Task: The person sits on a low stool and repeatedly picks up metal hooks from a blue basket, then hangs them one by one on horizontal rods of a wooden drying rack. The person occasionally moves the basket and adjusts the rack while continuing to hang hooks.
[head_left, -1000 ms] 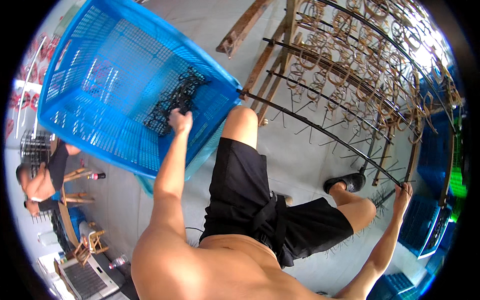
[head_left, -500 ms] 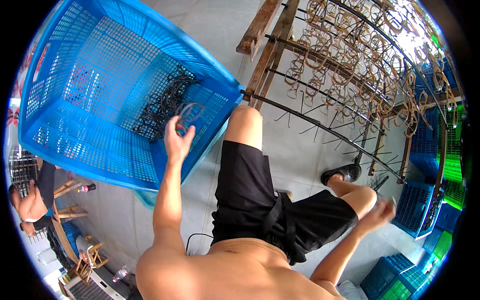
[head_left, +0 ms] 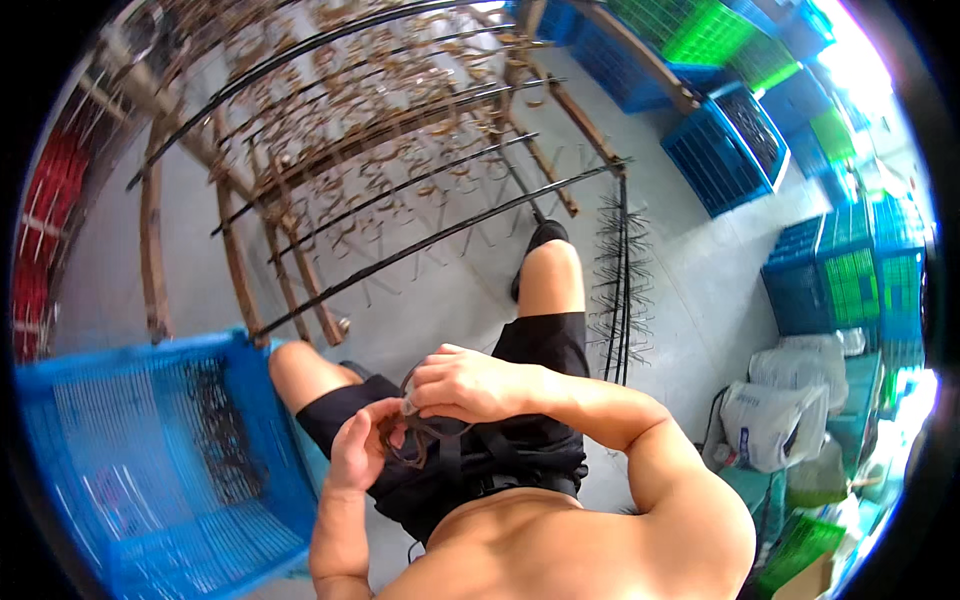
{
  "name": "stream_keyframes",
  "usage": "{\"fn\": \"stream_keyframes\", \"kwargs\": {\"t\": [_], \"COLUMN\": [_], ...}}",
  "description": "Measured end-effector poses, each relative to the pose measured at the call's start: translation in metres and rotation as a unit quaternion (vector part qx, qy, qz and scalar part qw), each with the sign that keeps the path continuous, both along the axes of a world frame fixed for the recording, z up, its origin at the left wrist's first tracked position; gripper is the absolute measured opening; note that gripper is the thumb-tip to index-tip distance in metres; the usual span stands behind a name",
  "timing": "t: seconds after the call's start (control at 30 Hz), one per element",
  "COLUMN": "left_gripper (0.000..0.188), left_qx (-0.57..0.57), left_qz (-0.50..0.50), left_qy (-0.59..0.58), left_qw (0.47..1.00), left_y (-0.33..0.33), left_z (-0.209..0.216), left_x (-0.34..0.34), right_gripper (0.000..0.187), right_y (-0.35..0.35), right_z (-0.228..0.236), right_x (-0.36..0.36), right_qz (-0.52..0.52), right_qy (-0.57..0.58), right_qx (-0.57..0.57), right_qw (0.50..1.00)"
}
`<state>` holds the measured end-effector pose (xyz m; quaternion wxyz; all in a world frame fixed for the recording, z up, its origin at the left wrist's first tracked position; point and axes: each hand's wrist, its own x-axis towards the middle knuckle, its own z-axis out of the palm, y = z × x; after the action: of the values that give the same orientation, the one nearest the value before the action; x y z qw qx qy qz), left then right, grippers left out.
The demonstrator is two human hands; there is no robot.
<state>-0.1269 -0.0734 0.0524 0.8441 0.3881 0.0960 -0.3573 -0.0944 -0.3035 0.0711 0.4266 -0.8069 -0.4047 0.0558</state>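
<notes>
In front of my lap, a thin brown-grey looped piece [head_left: 408, 455] is between my two hands; its exact kind I cannot make out. My left hand [head_left: 358, 448] holds it from the left, thumb up and fingers curled around its loops. My right hand [head_left: 468, 385] is closed over its upper part, fingertips pinched close to the left fingers. A large blue plastic basket [head_left: 110, 365] stands left of my knee, with a tangle of dark looped pieces [head_left: 222, 430] along its right side. Similar brownish loops [head_left: 375, 185] hang in rows on the rack ahead.
A wooden rack [head_left: 235, 260] with black hooked rods [head_left: 450, 232] spans the space beyond my knees. More hooked rods [head_left: 622, 290] are right of my leg. Blue crates [head_left: 715, 150], green crates [head_left: 850, 270] and white plastic bags [head_left: 770, 425] line the right side.
My view has swung right, putting the basket at lower left. My left hand has come out of the basket to my lap with a looped piece; my right hand has joined it there.
</notes>
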Motion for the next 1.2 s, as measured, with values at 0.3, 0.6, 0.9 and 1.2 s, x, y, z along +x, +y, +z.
{"fn": "stream_keyframes", "kwargs": {"t": [0.3, 0.6, 0.9, 1.2], "left_gripper": [0.032, 0.027, 0.02, 0.019], "left_qx": [-0.034, 0.107, 0.132, 0.131], "left_qz": [-0.03, -0.164, -0.124, -0.104], "left_qy": [0.062, -0.056, -0.049, -0.045], "left_qw": [0.997, 0.979, 0.982, 0.985], "left_y": [-0.097, -0.131, -0.129, -0.131], "left_z": [-0.027, -0.024, -0.029, -0.036], "left_x": [0.017, 0.014, 0.011, 0.009], "right_gripper": [0.008, 0.012, 0.009, 0.013], "right_y": [-0.143, -0.281, -0.269, -0.267], "right_z": [0.018, -0.072, -0.062, -0.064], "right_x": [-0.011, 0.107, 0.114, 0.111], "right_qz": [-0.164, -0.563, -0.509, -0.501], "right_qy": [-0.086, 0.083, 0.183, 0.169], "right_qx": [0.142, 0.577, 0.637, 0.627], "right_qw": [0.972, 0.586, 0.55, 0.572]}}
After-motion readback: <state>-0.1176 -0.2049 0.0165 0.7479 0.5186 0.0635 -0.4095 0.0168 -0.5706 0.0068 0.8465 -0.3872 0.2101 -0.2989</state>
